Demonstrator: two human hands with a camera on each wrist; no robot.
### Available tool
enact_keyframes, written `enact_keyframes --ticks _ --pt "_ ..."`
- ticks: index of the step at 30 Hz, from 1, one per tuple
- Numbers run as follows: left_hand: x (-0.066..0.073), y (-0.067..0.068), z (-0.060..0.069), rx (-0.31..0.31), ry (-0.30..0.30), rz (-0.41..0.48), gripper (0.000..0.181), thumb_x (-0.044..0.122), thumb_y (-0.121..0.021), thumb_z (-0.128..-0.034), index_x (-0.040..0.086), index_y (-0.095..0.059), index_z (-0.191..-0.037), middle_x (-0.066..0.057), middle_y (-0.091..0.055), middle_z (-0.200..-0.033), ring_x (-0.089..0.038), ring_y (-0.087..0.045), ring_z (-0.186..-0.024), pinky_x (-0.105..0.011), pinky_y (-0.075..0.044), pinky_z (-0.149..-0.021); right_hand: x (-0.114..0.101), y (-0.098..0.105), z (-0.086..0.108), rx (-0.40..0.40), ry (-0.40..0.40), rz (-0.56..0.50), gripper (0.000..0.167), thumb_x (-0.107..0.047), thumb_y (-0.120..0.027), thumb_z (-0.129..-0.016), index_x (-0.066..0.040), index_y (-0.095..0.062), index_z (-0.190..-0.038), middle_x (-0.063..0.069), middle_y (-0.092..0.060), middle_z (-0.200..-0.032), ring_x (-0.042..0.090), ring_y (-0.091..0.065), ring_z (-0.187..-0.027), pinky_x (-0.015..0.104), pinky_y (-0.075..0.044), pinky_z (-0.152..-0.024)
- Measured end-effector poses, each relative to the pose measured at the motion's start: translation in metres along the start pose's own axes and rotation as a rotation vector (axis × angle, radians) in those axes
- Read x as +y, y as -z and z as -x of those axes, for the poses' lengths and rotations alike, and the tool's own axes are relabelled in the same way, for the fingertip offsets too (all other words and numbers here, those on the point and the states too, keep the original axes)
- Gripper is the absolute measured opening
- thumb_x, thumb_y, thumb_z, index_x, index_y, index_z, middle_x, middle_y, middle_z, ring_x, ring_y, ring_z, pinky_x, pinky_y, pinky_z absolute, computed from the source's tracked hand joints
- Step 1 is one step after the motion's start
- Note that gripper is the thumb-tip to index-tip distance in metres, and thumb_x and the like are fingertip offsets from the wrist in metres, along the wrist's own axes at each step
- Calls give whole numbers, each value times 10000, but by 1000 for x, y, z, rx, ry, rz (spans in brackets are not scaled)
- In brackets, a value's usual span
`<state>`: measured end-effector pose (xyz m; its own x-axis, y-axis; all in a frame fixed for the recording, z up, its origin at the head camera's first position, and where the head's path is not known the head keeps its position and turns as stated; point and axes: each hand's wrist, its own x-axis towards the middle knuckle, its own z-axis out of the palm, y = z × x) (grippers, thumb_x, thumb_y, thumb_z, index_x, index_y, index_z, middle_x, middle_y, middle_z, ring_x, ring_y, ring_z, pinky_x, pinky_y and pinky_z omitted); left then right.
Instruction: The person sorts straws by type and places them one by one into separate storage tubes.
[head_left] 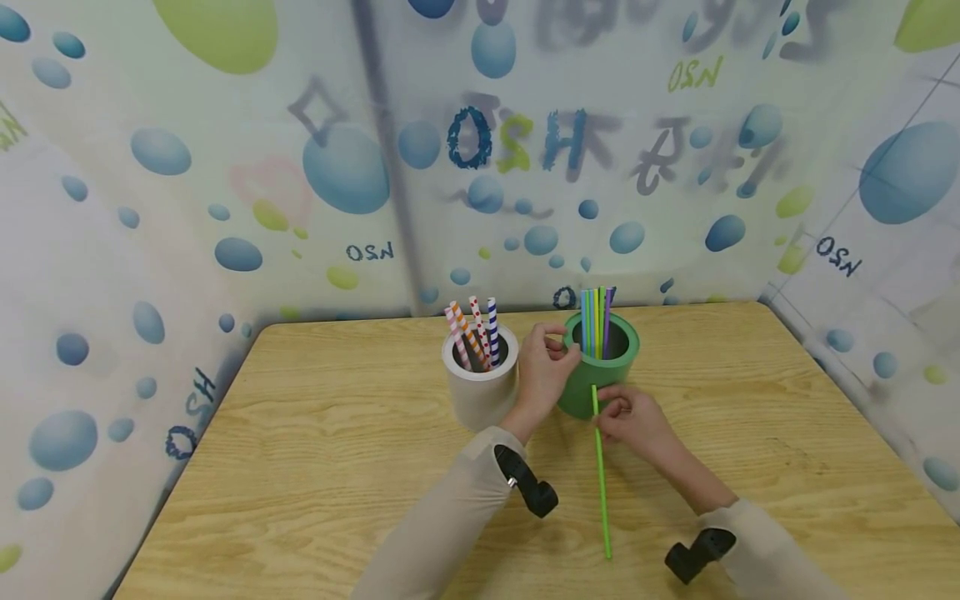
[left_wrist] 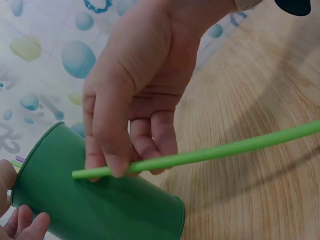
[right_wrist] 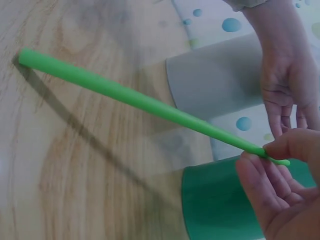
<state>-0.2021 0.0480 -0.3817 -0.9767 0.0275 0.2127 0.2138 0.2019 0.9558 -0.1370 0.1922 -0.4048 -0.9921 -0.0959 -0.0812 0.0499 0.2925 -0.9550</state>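
In the head view, my right hand (head_left: pixel 636 425) pinches a plain bright-green straw (head_left: pixel 602 483) near its upper end. The straw slants in front of the green cup (head_left: pixel 577 392), its free end toward me. In the left wrist view, thumb and fingertips of the right hand (left_wrist: pixel 135 95) hold that straw (left_wrist: pixel 225 149). My left hand (head_left: pixel 543 367) is at the green cup's left rim, fingers loosely bent; whether it touches the rim is unclear. Several plain coloured straws (head_left: pixel 594 325) stand in this cup.
A white cup (head_left: pixel 480 400) to the left holds several patterned paper straws (head_left: pixel 474 333). Both cups stand toward the back of the wooden table (head_left: pixel 322 450). Behind it hangs a backdrop (head_left: pixel 420 225) printed with blue and green spots.
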Motion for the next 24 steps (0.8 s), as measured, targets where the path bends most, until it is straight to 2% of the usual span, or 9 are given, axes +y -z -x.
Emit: enact_keyframes --ticks 9,18,24 --pt "0 0 -1 -11 29 -5 252 105 -669 -808 71 -573 -1038 -25 -525 -873 -109 -527 -757 -221 -470 -668 -11 11 7 47 85 -48 360 61 -590 -804 150 -435 -1117 111 -562 -759 150 -599 -653 368 -536 -625" --pt "0 1 0 -9 11 1 252 95 -667 -806 50 -576 -1037 -41 -532 -870 -109 -523 -751 -217 -466 -661 -20 20 11 91 101 6 375 17 -611 -820 116 -451 -1145 119 -556 -785 128 -592 -636 334 -537 -622" --pt "0 1 0 -12 9 5 249 106 -661 -805 50 -578 -1033 -58 -534 -876 -119 -526 -755 -213 -462 -662 -29 33 8 132 141 37 370 9 -607 -835 109 -453 -1156 107 -576 -778 130 -598 -618 332 -537 -629"
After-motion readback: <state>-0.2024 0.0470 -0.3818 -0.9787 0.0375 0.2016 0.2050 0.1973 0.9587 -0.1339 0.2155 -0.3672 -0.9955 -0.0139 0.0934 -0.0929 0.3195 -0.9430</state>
